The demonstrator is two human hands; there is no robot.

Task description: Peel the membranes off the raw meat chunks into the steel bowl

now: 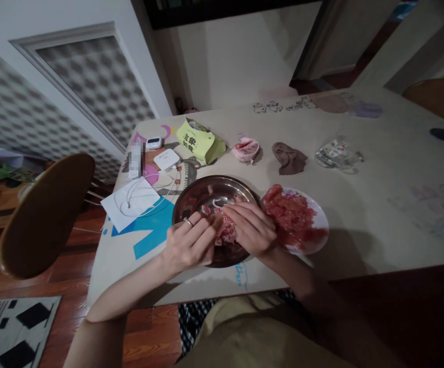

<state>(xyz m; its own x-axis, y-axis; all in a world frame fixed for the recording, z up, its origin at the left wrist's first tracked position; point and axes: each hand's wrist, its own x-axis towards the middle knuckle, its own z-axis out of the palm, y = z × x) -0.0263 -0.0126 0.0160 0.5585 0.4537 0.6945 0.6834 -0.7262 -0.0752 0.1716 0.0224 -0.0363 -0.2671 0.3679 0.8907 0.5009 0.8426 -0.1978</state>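
Over the round dark metal bowl [191, 197] (on the counter [379, 204]), both hands' fingers [202, 227] pinch one pink fruit piece [225, 232]

Ring [188, 222] on left-hand fingers [199, 225]

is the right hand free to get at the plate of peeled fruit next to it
Probably yes: the plate sits right beside the right hand with nothing between, though both it and the left hand grip a fruit piece.
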